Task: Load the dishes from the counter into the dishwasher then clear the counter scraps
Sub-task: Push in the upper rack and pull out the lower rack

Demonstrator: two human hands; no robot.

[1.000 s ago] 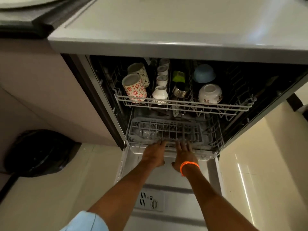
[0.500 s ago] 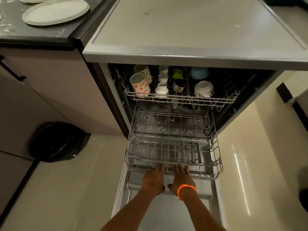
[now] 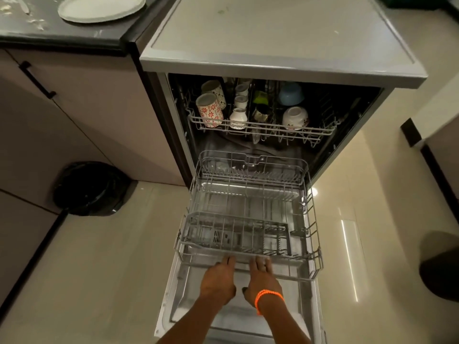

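Gripping lower rack (image 3: 248, 234) front rail, fingers (image 3: 229, 260) beneath

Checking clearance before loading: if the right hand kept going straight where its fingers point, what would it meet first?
The right hand already touches the lower rack's front rim; its fingers seem to reach under it, though depth is unclear.

The fingertips of the left hand (image 3: 218, 281) and of the right hand (image 3: 262, 279) are being hidden under the front rim of the lower rack (image 3: 248, 256), so their grip cannot be told. The plate (image 3: 101, 8) on the counter (image 3: 62, 36) is being cut off by the top edge. Items deep in the upper rack (image 3: 263, 130), behind the floral mugs (image 3: 210, 109), are being lost in shadow. The open door (image 3: 223, 316) is being cropped at the bottom edge.
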